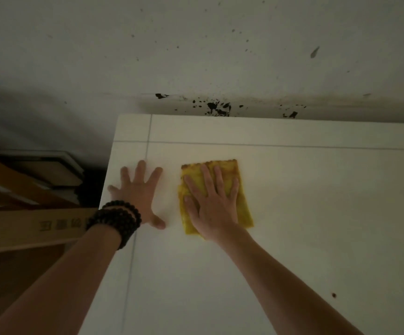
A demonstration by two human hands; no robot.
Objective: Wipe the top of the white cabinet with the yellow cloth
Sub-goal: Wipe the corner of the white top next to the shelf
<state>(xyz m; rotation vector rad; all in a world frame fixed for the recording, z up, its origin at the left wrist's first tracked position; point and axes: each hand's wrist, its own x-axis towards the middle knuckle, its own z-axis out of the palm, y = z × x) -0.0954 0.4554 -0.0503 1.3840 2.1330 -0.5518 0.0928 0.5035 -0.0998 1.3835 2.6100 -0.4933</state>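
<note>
A folded yellow cloth (238,189), nubbly and frayed at its far edge, lies near the left end of the smooth white cabinet top (317,213), pinned under the flat, open right hand (210,201). The left hand (139,197), fingers splayed, braces on bare surface beside it. Wiping looks underway; the next stroke likely sweeps right under steady pressure, below a paint-flecked wall (220,68).
</note>
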